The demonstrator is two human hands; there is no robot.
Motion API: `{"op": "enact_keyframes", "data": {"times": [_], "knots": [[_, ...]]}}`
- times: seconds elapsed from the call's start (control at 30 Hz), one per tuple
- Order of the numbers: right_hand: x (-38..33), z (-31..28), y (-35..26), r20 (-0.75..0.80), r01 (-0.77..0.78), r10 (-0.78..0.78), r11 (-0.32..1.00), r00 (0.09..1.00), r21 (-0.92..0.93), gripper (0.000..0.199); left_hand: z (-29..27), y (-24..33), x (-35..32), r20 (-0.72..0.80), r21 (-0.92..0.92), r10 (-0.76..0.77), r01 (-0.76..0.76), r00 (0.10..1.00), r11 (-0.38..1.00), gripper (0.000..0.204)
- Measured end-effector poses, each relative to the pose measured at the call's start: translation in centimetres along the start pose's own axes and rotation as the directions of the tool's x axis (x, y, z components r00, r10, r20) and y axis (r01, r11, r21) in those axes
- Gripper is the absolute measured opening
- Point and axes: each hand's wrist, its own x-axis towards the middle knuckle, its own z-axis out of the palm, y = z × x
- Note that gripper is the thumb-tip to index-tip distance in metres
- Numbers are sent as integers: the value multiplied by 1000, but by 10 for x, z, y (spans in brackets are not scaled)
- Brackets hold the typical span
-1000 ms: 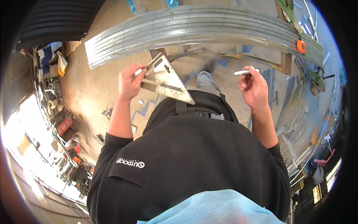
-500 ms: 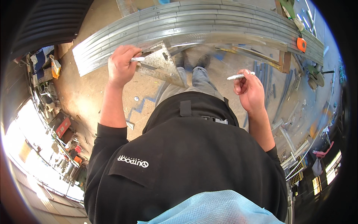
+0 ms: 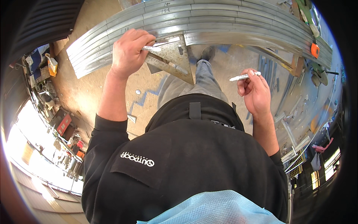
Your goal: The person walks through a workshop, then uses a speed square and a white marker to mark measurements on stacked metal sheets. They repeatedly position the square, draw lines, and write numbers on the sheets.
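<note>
My left hand (image 3: pixel 131 52) is closed on a worn metal triangle square (image 3: pixel 175 50) with a triangular cutout. A short white stick (image 3: pixel 151 49), perhaps a marker or its cap, juts out between the thumb and fingers of that hand. The square's upper edge is at the near side of several long grey metal tubes (image 3: pixel 156 23) laid side by side; whether it touches them I cannot tell. To the right, apart from the tubes, my right hand (image 3: pixel 256 91) pinches a white marker pen (image 3: pixel 244 76), its tip pointing left. Handwritten marks show on the tubes.
An orange tape measure (image 3: pixel 315 50) lies at the right end of the tubes, close to a green-and-white glove (image 3: pixel 307 16). Loose metal strips (image 3: pixel 265 72) lie on the floor at right. My leg (image 3: pixel 205 76) stands below the tubes.
The tubes sit a little higher and further right in view. My left hand and the square have shifted up and right, nearer the tubes. My right hand still holds the marker pen.
</note>
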Motion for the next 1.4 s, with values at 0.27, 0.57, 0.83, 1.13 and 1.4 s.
{"op": "enact_keyframes", "data": {"times": [0.27, 0.57, 0.83, 1.13, 1.4], "knots": [[15, 22, -1, 68, 11, -9, 1000, 998, -22, 29, 1, -7, 7, 11, -3, 16, -16, 1000, 1000, 24], [27, 45, -3, 96, -1, 7, 998, 995, -58, 29, 5, -11, 10, 37, -30, 32, -31, 999, 999, 25], [34, 70, -7, 121, 11, 4, 993, 993, -120, 27, 6, -13, 11, 58, -46, 31, -28, 998, 999, 27], [43, 83, -8, 150, 97, -65, 971, 987, -218, 27, 7, -11, 10, 71, -45, 13, -10, 997, 999, 28], [44, 106, -4, 191, 281, -218, 856, 957, -434, 28, 6, -9, 12, 64, -50, 1, 2, 998, 999, 27]]}}
